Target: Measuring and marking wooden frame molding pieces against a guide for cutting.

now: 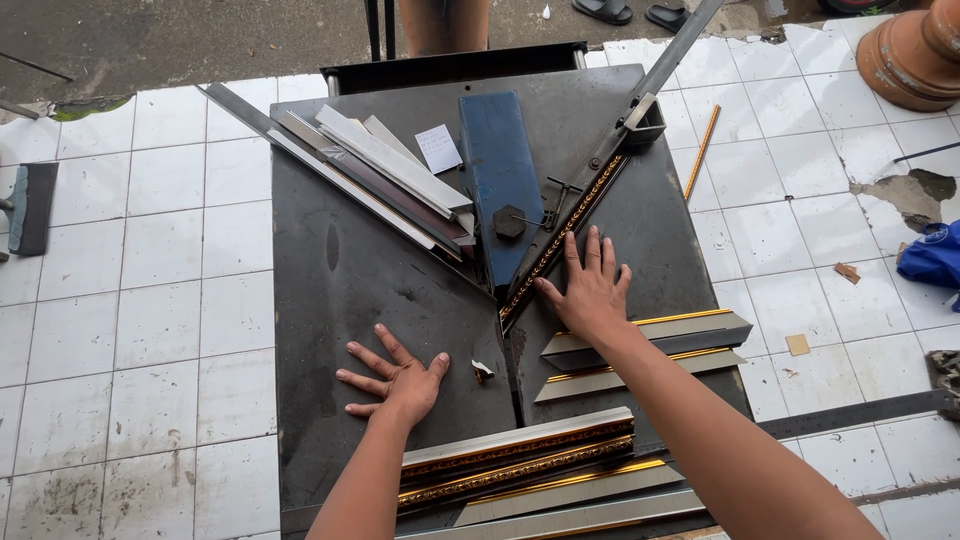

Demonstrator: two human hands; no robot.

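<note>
— White floor tiles (180, 260) surround a dark metal work table (340, 290), yes? What stands on it?

— On the table top is a mitre cutting machine with a blue blade housing (503, 180) in the middle and two guide rails that make a V shape. On the left rail lie some grey and dark moulding strips (385, 175), and a small white paper note (438, 148) is just beside them.

— Where are the hands?

— Both hands are open and grip nothing. The left hand (400, 380) lies flat on the bare table top, fingers spread, left of the slot in the middle. The right hand (590, 290) is flat also, and its fingertips touch a long gilded frame moulding (562, 237) that lies along the right guide rail, with its lower end near the point of the V.

— Are other pieces near?

— Yes. Cut moulding pieces with mitred ends (650, 340) lie under the right forearm, and a stack of gold and silver moulding lengths (520, 455) lies at the near edge of the table. One thin gold strip (702, 150) lies on the tiles at the right, well apart from the table. Terracotta pots (915, 50) stand in the far right corner
</note>
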